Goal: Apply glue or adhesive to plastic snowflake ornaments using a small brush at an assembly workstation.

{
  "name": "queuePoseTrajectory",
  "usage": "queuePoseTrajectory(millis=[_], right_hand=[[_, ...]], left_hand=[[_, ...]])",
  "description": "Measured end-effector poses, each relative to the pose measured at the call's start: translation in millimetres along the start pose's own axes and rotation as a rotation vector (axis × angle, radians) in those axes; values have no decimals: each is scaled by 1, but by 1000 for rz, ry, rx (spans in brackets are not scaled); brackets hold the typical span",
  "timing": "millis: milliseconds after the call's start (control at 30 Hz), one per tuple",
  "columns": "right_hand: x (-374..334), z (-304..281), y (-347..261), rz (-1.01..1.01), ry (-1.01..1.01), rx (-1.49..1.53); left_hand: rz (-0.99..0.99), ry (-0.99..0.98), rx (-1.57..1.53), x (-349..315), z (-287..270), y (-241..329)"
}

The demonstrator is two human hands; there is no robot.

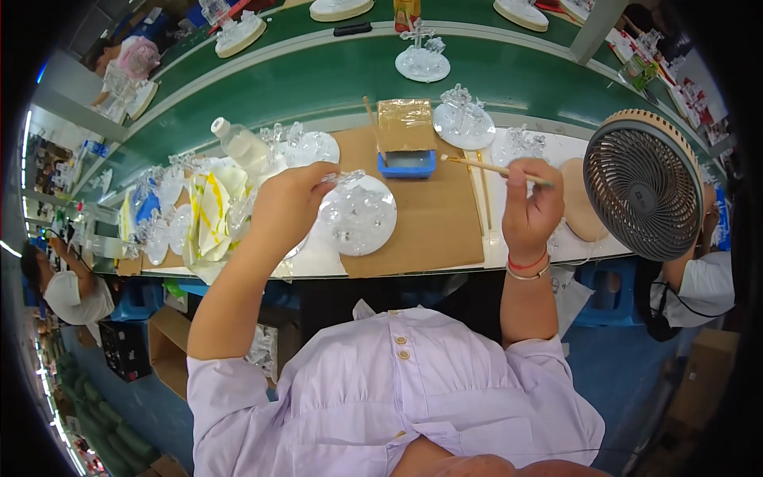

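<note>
My left hand (296,195) pinches a small clear plastic piece (346,176) at the far edge of a round white base (359,226). Clear bits are scattered over that base. In my right hand (531,205) is a thin wooden brush (485,165), held like a pen, its tip pointing left toward a small blue tray (408,168). Behind the tray stands a tape-covered cardboard block (404,126), and another thin stick (372,123) leans at its left side. The tray's contents are hard to make out.
A brown cardboard sheet (441,230) covers the middle of the bench. To the right stands a black fan (642,191). A white-capped bottle (241,145) and yellow-white wrapping (214,211) are on the left. Decorated white bases, one with a clear cross (421,63), line the green belt (318,83).
</note>
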State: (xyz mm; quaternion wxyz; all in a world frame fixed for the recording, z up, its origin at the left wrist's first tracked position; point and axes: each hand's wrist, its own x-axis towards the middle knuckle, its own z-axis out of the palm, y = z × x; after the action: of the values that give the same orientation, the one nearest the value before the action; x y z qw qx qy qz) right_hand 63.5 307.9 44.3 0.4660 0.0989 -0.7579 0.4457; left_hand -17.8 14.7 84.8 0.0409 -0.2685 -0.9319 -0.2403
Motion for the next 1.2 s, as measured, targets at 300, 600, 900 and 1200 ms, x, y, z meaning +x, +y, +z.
queuePoseTrajectory(millis=[300, 600, 900, 1200], right_hand=[[5, 64, 16, 140, -257, -169], [2, 91, 33, 132, -342, -217], [8, 101, 39, 77, -419, -218], [23, 86, 34, 78, -372, -246]], left_hand=[[-3, -38, -143, 9, 43, -32], [48, 317, -462, -27, 84, -58], [-29, 364, -599, -29, 100, -67], [-171, 350, -811, -30, 112, -65]])
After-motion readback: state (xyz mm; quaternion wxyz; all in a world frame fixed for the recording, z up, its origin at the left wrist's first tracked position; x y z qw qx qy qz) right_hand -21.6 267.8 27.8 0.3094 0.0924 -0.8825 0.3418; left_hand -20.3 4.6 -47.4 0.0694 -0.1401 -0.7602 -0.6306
